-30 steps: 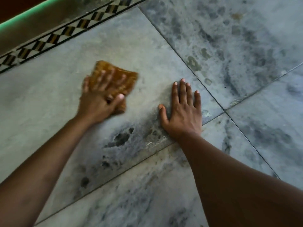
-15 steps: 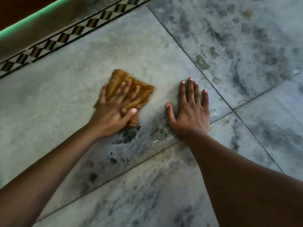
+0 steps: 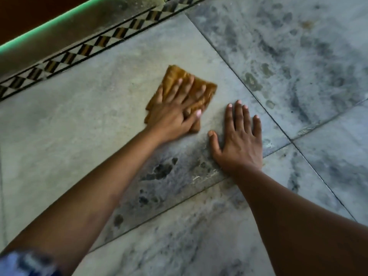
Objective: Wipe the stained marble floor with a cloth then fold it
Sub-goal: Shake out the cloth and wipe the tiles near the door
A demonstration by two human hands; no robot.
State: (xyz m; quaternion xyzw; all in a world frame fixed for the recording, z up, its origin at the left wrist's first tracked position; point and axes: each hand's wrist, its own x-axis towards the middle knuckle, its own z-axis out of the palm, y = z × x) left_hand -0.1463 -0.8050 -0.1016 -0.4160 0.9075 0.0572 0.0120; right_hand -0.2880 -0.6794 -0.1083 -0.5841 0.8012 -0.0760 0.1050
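Checkered inlay border (image 3: 85, 49) beside a raised ledge (image 3: 59, 34) (green-lit top edge)

A single wide-angle camera, worn on the person's head, looks forward and steeply down at the marble floor (image 3: 89, 132) from close above. It is near enough that the left forearm (image 3: 95, 198) and right forearm (image 3: 288, 220) enter from the bottom edge and fill much of the lower frame. The view sits askew: tile joints run diagonally, and a patterned border strip (image 3: 85, 49) crosses the top-left corner. The left grip (image 3: 171, 116) and right grip (image 3: 239, 144) lie near mid-frame, the sharpest, closest-studied part. A blurred sleeve (image 3: 25, 263) shows bottom-left.
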